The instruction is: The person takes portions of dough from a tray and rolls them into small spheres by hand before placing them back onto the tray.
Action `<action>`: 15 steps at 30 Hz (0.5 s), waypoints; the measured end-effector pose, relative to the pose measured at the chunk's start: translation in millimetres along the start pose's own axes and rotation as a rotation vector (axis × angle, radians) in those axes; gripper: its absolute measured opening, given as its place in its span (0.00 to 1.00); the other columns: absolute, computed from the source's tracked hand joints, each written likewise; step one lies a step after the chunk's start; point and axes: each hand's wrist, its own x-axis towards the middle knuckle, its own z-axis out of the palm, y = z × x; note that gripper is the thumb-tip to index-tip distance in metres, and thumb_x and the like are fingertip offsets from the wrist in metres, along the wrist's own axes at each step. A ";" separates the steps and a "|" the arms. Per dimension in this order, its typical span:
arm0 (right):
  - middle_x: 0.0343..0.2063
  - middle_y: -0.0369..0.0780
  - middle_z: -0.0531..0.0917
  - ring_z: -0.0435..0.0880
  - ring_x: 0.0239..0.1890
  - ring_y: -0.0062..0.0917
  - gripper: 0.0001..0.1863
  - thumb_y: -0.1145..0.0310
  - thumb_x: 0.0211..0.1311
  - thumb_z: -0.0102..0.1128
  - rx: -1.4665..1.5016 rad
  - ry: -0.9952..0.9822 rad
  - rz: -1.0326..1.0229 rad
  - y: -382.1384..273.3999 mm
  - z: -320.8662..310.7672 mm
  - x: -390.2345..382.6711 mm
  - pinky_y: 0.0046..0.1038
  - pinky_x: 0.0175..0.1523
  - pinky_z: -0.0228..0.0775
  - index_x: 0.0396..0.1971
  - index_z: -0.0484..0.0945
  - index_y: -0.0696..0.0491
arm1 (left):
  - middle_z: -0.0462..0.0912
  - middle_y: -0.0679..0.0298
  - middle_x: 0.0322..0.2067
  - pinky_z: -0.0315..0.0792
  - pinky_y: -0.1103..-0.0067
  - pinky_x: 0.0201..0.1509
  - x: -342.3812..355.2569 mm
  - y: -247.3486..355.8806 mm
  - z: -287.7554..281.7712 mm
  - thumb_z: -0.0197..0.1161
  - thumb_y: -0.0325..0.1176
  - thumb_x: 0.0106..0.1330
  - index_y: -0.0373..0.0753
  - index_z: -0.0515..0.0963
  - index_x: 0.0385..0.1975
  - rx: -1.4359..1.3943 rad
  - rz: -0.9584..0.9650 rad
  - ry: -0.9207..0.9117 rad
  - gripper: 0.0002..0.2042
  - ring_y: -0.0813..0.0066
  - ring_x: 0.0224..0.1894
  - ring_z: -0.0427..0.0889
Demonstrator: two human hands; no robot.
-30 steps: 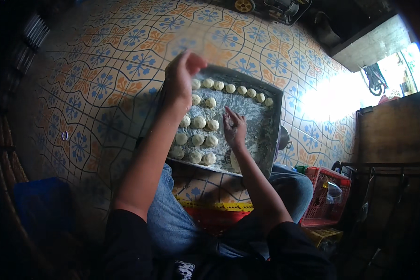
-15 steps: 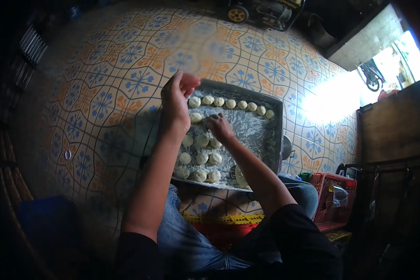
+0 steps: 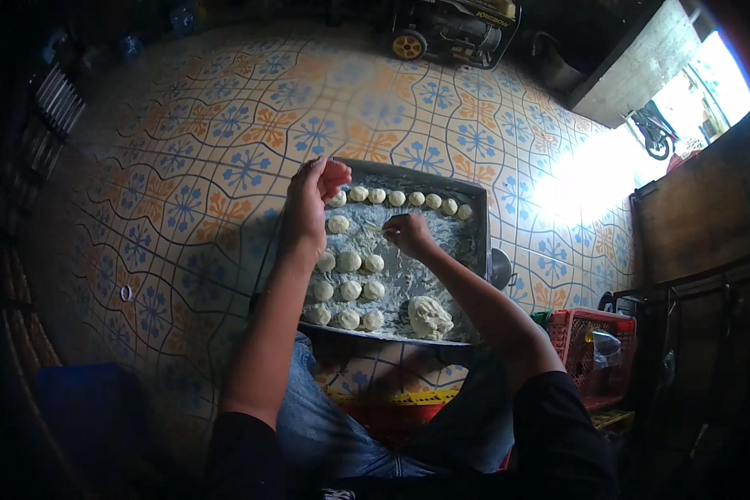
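Rows of pale, round dough balls (image 3: 351, 262) lie in a large, floured metal tray (image 3: 480, 250). My left hand (image 3: 310, 200) is loosely cupped over the tray's left side, beside the far row, with its fingers apart from the thumb and nothing seen in it. Over the middle of the tray, my right hand (image 3: 408, 234) is closed. A small pale strip, apparently a bit of dough (image 3: 373, 227), shows at its fingertips. To its left sits a single dough ball (image 3: 337, 224). A bigger, uneven dough lump (image 3: 430, 317) rests at the tray's near right.
A round metal lid or pan (image 3: 500, 268) shows by the tray's right side. Further right stands a red plastic crate (image 3: 587, 350). On the patterned tile floor (image 3: 250, 167), a wheeled machine (image 3: 454, 32) is at the far end. A yellow-edged red container (image 3: 392, 410) is between my legs.
My right hand has drawn back to the right from the single dough ball, and the big lump is now uncovered. My left hand stays over the tray's left side. The view has shifted slightly.
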 end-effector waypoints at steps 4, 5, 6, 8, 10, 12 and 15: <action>0.32 0.44 0.90 0.90 0.36 0.37 0.09 0.64 0.53 0.75 0.149 0.174 0.120 -13.1 24.9 16.2 0.36 0.44 0.81 0.36 0.91 0.47 | 0.87 0.67 0.37 0.69 0.77 0.54 -18.2 -3.1 -8.4 0.55 0.48 0.76 0.43 0.80 0.38 -0.062 -0.042 0.111 0.15 0.75 0.45 0.84; 0.35 0.44 0.90 0.90 0.38 0.38 0.14 0.64 0.54 0.75 0.207 0.182 0.158 3.5 27.1 19.8 0.36 0.46 0.80 0.42 0.90 0.45 | 0.87 0.67 0.37 0.69 0.77 0.54 -14.8 -6.8 3.8 0.55 0.48 0.76 0.43 0.80 0.38 -0.082 -0.036 0.079 0.15 0.75 0.45 0.84; 0.38 0.42 0.90 0.90 0.39 0.36 0.17 0.61 0.55 0.75 0.181 0.235 0.149 25.2 28.7 19.7 0.36 0.47 0.80 0.45 0.88 0.45 | 0.87 0.66 0.37 0.69 0.77 0.54 -10.8 -11.0 17.8 0.55 0.48 0.76 0.43 0.80 0.38 -0.055 -0.045 0.017 0.15 0.75 0.44 0.84; 0.52 0.40 0.86 0.83 0.53 0.40 0.28 0.58 0.54 0.75 -0.146 0.136 0.103 25.9 49.1 17.0 0.39 0.59 0.76 0.58 0.82 0.42 | 0.87 0.66 0.37 0.69 0.76 0.54 -9.5 -8.6 17.9 0.55 0.48 0.76 0.43 0.81 0.39 0.012 -0.026 -0.018 0.15 0.75 0.44 0.84; 0.55 0.39 0.85 0.79 0.57 0.43 0.30 0.57 0.53 0.76 -0.273 0.122 0.012 7.6 69.3 17.8 0.40 0.62 0.74 0.59 0.80 0.41 | 0.86 0.66 0.37 0.69 0.76 0.54 -8.4 -0.9 5.9 0.55 0.48 0.76 0.43 0.81 0.39 0.041 -0.010 0.012 0.15 0.75 0.45 0.84; 0.59 0.37 0.82 0.72 0.62 0.46 0.33 0.56 0.53 0.75 -0.349 0.087 -0.100 -1.7 80.4 23.5 0.39 0.64 0.71 0.62 0.78 0.41 | 0.87 0.66 0.37 0.68 0.76 0.53 -5.5 4.9 -2.0 0.55 0.48 0.76 0.43 0.81 0.39 0.049 -0.005 0.026 0.15 0.75 0.45 0.84; 0.55 0.37 0.84 0.73 0.60 0.46 0.30 0.58 0.55 0.73 -0.212 0.049 -0.231 20.4 79.5 28.2 0.40 0.62 0.72 0.60 0.79 0.43 | 0.87 0.66 0.37 0.68 0.76 0.54 -3.5 2.7 7.4 0.55 0.48 0.76 0.43 0.81 0.39 0.028 -0.037 -0.006 0.15 0.75 0.44 0.84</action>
